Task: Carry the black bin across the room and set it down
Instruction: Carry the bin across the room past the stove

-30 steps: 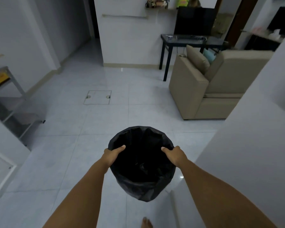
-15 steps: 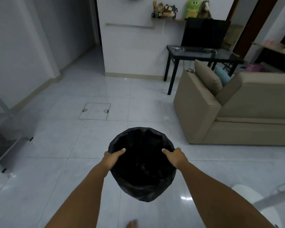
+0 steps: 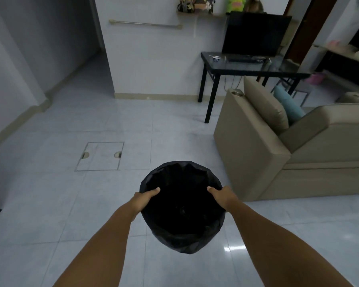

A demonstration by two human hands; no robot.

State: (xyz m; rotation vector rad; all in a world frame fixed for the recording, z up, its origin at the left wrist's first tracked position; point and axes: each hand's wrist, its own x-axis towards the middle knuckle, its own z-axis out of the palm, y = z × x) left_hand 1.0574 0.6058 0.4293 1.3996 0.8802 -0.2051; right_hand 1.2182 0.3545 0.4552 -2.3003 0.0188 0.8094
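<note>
A round black bin [image 3: 181,206], lined with a crinkled black bag, hangs in the air in front of me above the pale tiled floor. My left hand [image 3: 144,198] grips its rim on the left side, thumb hooked over the edge. On the opposite side my right hand [image 3: 222,196] clamps the rim the same way. The bin's inside is dark and I cannot tell whether anything lies in it.
A beige sofa [image 3: 278,162] stands close on the right. Behind it is a black table [image 3: 247,69] with a dark screen [image 3: 255,34]. A floor hatch [image 3: 101,155] lies ahead left. A corridor [image 3: 87,65] opens at the far left beside a white wall [image 3: 158,59].
I have walked forward with the bin held in both hands. The wall on my right and the shelf on my left have dropped out of view; the sofa and floor hatch are nearer.
</note>
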